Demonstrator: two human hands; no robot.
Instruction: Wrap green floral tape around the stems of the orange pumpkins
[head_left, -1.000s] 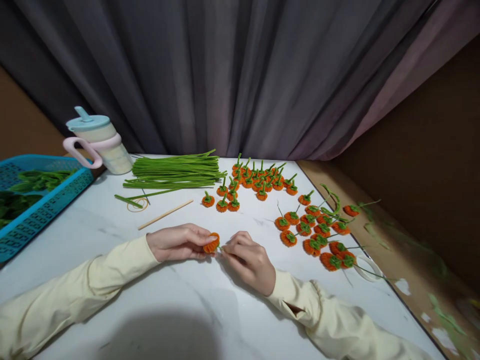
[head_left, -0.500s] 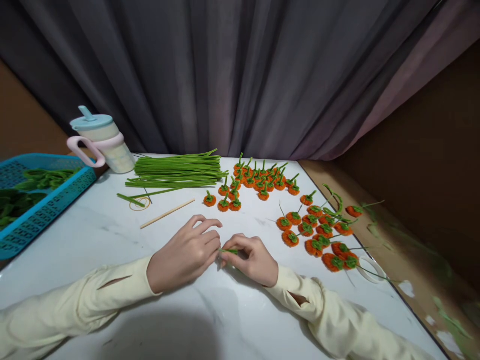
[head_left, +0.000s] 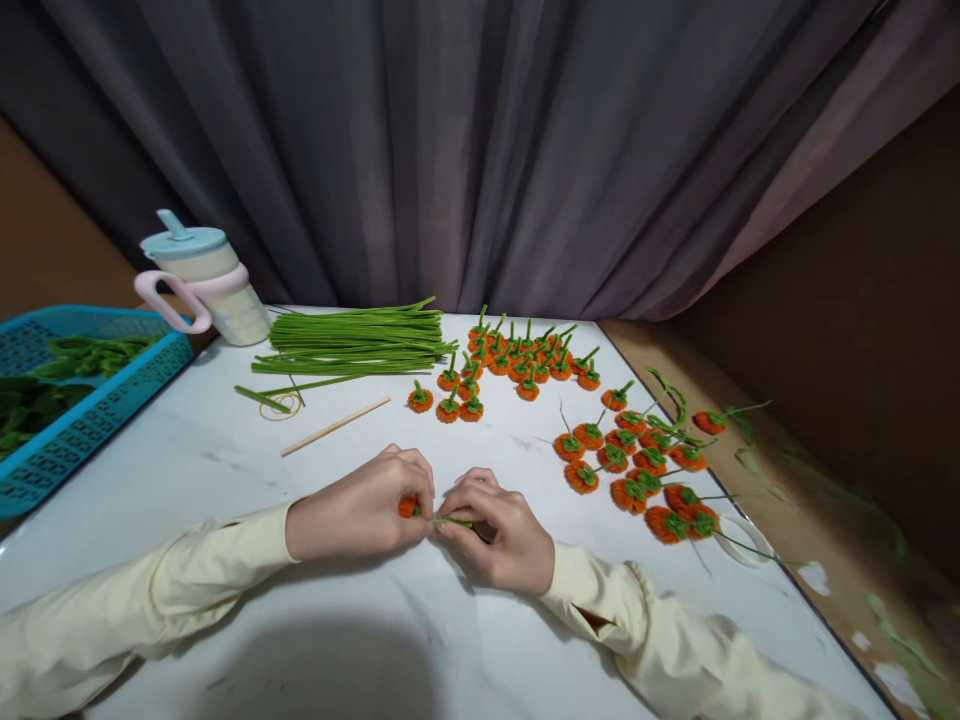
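Observation:
Both hands rest low on the white marble table (head_left: 225,470), close together. My left hand (head_left: 360,510) is closed around a small orange pipe-cleaner pumpkin (head_left: 407,507), which only peeks out between the fingers. My right hand (head_left: 495,525) pinches the thin green stem (head_left: 448,521) that sticks out of that pumpkin. Several finished orange pumpkins with green tops (head_left: 637,470) lie to the right of my hands, and another cluster of pumpkins (head_left: 517,362) lies further back.
A bundle of green pipe cleaners (head_left: 352,340) lies at the back, with a wooden stick (head_left: 336,426) and a rubber band (head_left: 283,404) in front. A lidded cup with a pink handle (head_left: 202,280) and a blue basket (head_left: 82,410) of green pieces stand left. A tape roll (head_left: 742,540) sits right.
My left hand opened over the pumpkin half a second ago and has now closed round it again. Both hands slid slightly nearer to me; the right keeps pinching the green stem.

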